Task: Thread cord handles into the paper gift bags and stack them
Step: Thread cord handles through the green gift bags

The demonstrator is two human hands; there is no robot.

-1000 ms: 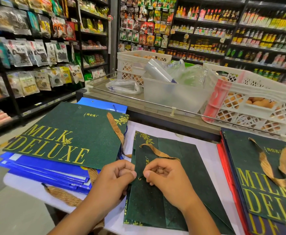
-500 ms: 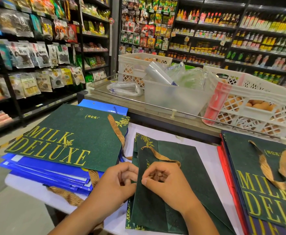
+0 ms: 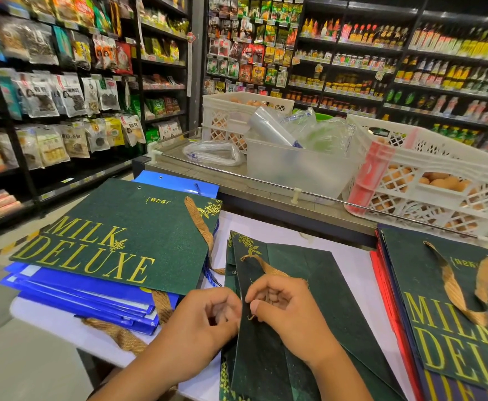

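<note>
Two hands meet over a flat dark-green paper gift bag [image 3: 294,328] lying at the near edge of the white tabletop [image 3: 265,230] — the left hand [image 3: 208,316] curled and gripping the bag's edge, the right hand [image 3: 283,305] pinching the end of a woven gold cord handle [image 3: 265,266] against it. More green bags top the blue stack [image 3: 92,296] at the left edge and the red-edged stack [image 3: 381,285] at the right.

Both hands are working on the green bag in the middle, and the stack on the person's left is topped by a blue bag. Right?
Not quite. The head view shows the left stack topped by a green Milk Deluxe bag; the blue bags lie beneath it. Both the left hand and right hand are on the middle green bag.
</note>
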